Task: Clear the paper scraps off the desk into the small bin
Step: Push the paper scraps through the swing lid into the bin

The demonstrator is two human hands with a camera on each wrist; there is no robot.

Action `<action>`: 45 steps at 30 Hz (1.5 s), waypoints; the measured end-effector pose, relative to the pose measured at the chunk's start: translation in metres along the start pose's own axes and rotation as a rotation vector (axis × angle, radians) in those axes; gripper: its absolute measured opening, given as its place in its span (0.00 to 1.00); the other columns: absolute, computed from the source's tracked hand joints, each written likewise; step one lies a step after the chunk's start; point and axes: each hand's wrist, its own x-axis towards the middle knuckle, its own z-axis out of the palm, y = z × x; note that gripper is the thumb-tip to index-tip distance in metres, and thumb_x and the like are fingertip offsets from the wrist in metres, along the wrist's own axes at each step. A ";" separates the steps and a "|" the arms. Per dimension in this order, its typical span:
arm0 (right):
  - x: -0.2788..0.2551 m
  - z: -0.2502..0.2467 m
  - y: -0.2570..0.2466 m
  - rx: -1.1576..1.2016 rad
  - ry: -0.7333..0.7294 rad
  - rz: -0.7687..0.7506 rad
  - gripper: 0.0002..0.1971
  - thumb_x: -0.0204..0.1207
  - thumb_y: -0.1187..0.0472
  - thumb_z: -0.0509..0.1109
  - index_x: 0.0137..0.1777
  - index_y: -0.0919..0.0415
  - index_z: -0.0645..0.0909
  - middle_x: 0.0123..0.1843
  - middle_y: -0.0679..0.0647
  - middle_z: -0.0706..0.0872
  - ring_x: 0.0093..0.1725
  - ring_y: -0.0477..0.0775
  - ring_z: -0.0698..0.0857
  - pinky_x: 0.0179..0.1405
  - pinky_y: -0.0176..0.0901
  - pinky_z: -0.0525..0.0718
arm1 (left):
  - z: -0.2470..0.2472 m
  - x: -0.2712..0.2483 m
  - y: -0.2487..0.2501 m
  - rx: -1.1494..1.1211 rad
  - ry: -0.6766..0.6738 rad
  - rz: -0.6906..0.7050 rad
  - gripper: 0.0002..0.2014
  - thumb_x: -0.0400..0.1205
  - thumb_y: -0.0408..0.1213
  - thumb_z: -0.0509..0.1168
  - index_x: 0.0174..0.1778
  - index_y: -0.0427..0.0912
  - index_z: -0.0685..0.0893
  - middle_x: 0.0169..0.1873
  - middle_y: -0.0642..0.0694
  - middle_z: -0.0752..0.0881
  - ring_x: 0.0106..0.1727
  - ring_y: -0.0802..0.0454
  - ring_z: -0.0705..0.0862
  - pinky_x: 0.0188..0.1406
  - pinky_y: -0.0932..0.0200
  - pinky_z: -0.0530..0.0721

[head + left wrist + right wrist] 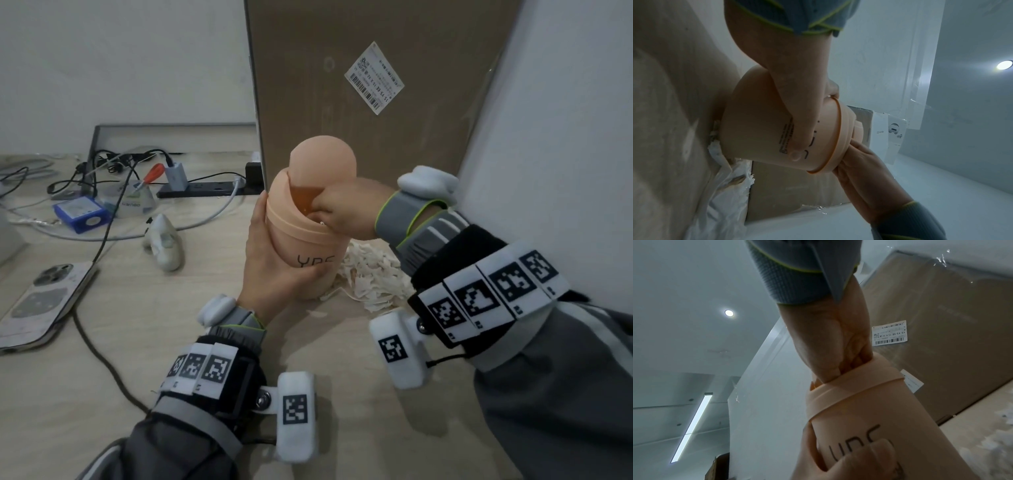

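Observation:
A small peach bin [308, 246] stands on the wooden desk [137, 342], its domed swing lid [322, 161] tipped back. My left hand [270, 260] grips the bin's side, thumb across the printed letters. My right hand [342, 212] reaches in from the right, its bunched fingers pushed into the opening; the fingertips and anything they hold are hidden inside. A pile of white paper scraps [370, 274] lies on the desk just behind and right of the bin. The wrist views show the bin [760, 129] [869, 418] with the right hand [828, 345] entering its top.
A tall cardboard box [376, 85] stands right behind the bin, and a white panel [565, 137] closes off the right. On the left lie a phone [44, 301], a dark cable [99, 349], a white gadget [164, 243], a blue box [80, 212] and a power strip [205, 188].

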 end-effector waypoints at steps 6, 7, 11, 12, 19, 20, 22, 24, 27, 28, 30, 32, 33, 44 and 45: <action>0.002 -0.003 -0.003 0.126 -0.109 -0.055 0.18 0.86 0.58 0.50 0.66 0.58 0.79 0.67 0.54 0.81 0.63 0.56 0.76 0.56 0.38 0.66 | 0.000 -0.001 0.004 -0.013 -0.009 0.016 0.63 0.57 0.50 0.81 0.85 0.60 0.50 0.80 0.60 0.66 0.82 0.55 0.69 0.80 0.40 0.72; 0.000 -0.003 -0.001 0.170 -0.092 -0.061 0.17 0.86 0.57 0.51 0.64 0.58 0.79 0.66 0.54 0.82 0.61 0.56 0.77 0.56 0.38 0.67 | 0.001 -0.001 0.004 -0.014 -0.009 0.016 0.63 0.57 0.50 0.81 0.85 0.60 0.50 0.79 0.61 0.66 0.82 0.56 0.68 0.81 0.41 0.72; -0.018 -0.004 0.011 0.232 0.035 -0.076 0.18 0.85 0.50 0.52 0.57 0.57 0.82 0.58 0.54 0.87 0.57 0.56 0.81 0.59 0.50 0.77 | 0.001 -0.001 0.002 -0.025 0.000 -0.006 0.63 0.58 0.49 0.83 0.85 0.60 0.51 0.81 0.55 0.66 0.82 0.54 0.69 0.79 0.40 0.73; -0.022 -0.004 0.014 0.219 0.095 -0.073 0.19 0.85 0.49 0.52 0.59 0.54 0.83 0.59 0.52 0.87 0.59 0.55 0.82 0.63 0.53 0.76 | 0.000 -0.001 0.001 -0.035 0.007 -0.015 0.64 0.57 0.49 0.84 0.86 0.60 0.51 0.81 0.54 0.67 0.82 0.54 0.70 0.79 0.39 0.74; -0.026 0.014 0.012 0.307 0.180 0.027 0.36 0.81 0.38 0.40 0.49 0.57 0.89 0.50 0.55 0.90 0.61 0.55 0.81 0.75 0.55 0.63 | -0.001 0.000 0.002 -0.054 0.020 -0.022 0.65 0.58 0.48 0.85 0.86 0.60 0.50 0.81 0.54 0.67 0.81 0.52 0.71 0.78 0.38 0.75; -0.023 0.018 0.009 0.275 0.163 0.047 0.39 0.81 0.37 0.37 0.45 0.59 0.88 0.50 0.56 0.89 0.64 0.56 0.78 0.77 0.54 0.57 | 0.000 0.000 0.002 -0.051 0.018 -0.016 0.64 0.58 0.48 0.85 0.86 0.61 0.50 0.81 0.54 0.67 0.81 0.53 0.71 0.78 0.38 0.75; -0.016 0.024 0.003 0.204 0.135 0.083 0.41 0.80 0.36 0.34 0.39 0.59 0.86 0.50 0.55 0.87 0.71 0.57 0.72 0.80 0.56 0.45 | -0.001 0.000 0.002 -0.040 0.017 -0.006 0.63 0.58 0.49 0.85 0.85 0.63 0.52 0.81 0.55 0.67 0.81 0.53 0.70 0.78 0.39 0.74; -0.009 0.028 0.000 0.192 0.106 0.110 0.40 0.79 0.36 0.32 0.36 0.57 0.83 0.48 0.55 0.85 0.74 0.58 0.68 0.80 0.59 0.36 | -0.001 0.000 0.002 -0.027 0.021 -0.007 0.63 0.58 0.50 0.85 0.85 0.62 0.52 0.81 0.55 0.67 0.82 0.53 0.70 0.78 0.38 0.74; -0.007 0.033 0.008 0.312 0.208 0.043 0.42 0.81 0.38 0.33 0.50 0.58 0.88 0.58 0.55 0.87 0.75 0.53 0.70 0.80 0.59 0.32 | -0.001 -0.001 0.004 -0.053 0.035 -0.026 0.63 0.59 0.49 0.85 0.85 0.60 0.51 0.81 0.53 0.67 0.82 0.53 0.70 0.78 0.39 0.74; -0.010 0.034 0.011 0.404 0.285 -0.010 0.40 0.82 0.39 0.34 0.53 0.56 0.89 0.58 0.51 0.88 0.71 0.47 0.73 0.81 0.57 0.34 | -0.001 -0.001 0.005 -0.063 0.038 -0.028 0.64 0.59 0.49 0.85 0.86 0.59 0.50 0.81 0.53 0.66 0.81 0.54 0.70 0.79 0.39 0.74; -0.021 0.036 0.020 0.697 0.480 -0.083 0.35 0.82 0.43 0.37 0.50 0.50 0.90 0.50 0.40 0.89 0.60 0.34 0.79 0.81 0.44 0.47 | -0.002 -0.001 0.009 -0.071 0.044 -0.030 0.65 0.59 0.49 0.84 0.87 0.55 0.49 0.81 0.51 0.66 0.81 0.54 0.70 0.79 0.40 0.74; -0.032 0.039 0.034 0.976 0.653 -0.072 0.34 0.83 0.44 0.39 0.47 0.52 0.90 0.45 0.41 0.90 0.55 0.32 0.83 0.71 0.29 0.66 | -0.003 -0.001 0.010 -0.080 0.056 -0.040 0.66 0.59 0.48 0.84 0.87 0.51 0.48 0.81 0.50 0.66 0.81 0.54 0.71 0.78 0.42 0.75; -0.037 0.041 0.042 1.066 0.703 -0.038 0.35 0.83 0.44 0.39 0.46 0.54 0.91 0.45 0.45 0.92 0.54 0.36 0.86 0.67 0.30 0.71 | -0.003 0.000 0.011 -0.086 0.061 -0.043 0.66 0.59 0.47 0.84 0.88 0.51 0.48 0.81 0.50 0.66 0.80 0.55 0.71 0.78 0.42 0.76; -0.055 0.089 0.106 1.359 0.157 0.394 0.36 0.81 0.36 0.43 0.38 0.58 0.87 0.37 0.57 0.91 0.30 0.49 0.85 0.23 0.36 0.68 | -0.003 -0.001 0.011 -0.128 0.145 -0.088 0.67 0.58 0.49 0.84 0.87 0.55 0.45 0.80 0.54 0.67 0.78 0.60 0.72 0.79 0.43 0.75; -0.054 0.092 0.104 1.344 0.075 0.397 0.37 0.81 0.35 0.42 0.39 0.59 0.87 0.38 0.57 0.90 0.30 0.49 0.85 0.23 0.37 0.67 | -0.004 -0.001 0.011 -0.129 0.155 -0.086 0.67 0.58 0.49 0.84 0.87 0.55 0.45 0.80 0.54 0.67 0.78 0.60 0.72 0.79 0.43 0.75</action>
